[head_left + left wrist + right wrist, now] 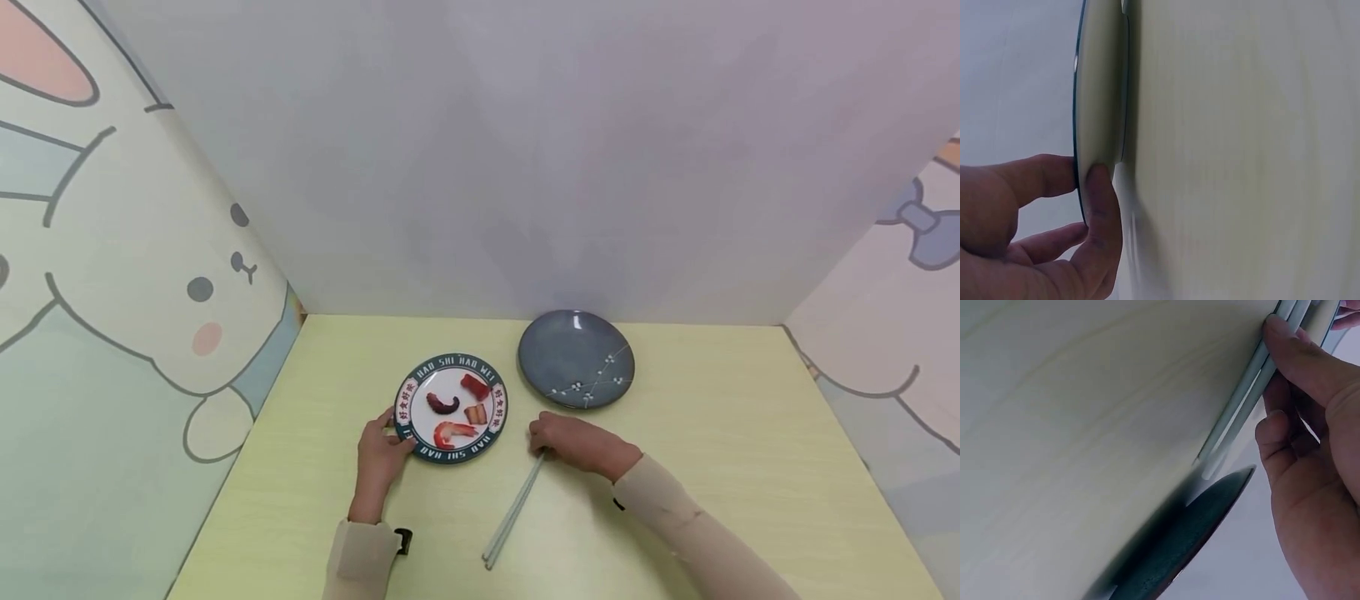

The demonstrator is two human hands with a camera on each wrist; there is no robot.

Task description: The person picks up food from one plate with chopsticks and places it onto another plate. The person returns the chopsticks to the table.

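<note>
My left hand grips the near-left edge of a round white plate with a dark green lettered rim. In the left wrist view its fingers pinch the rim from both faces. On that plate lie a shrimp, a curled dark tentacle piece, a red chunk and a striped piece like pork belly. My right hand pinches a pair of pale grey-green chopsticks between thumb and fingers. They slant toward the near side of the table, and the fingers hide their far ends in the head view.
A dark blue-grey plate with a white blossom pattern stands just beyond my right hand, near the back wall. The pale wooden table meets walls at the back and both sides, the side ones printed with cartoon animals.
</note>
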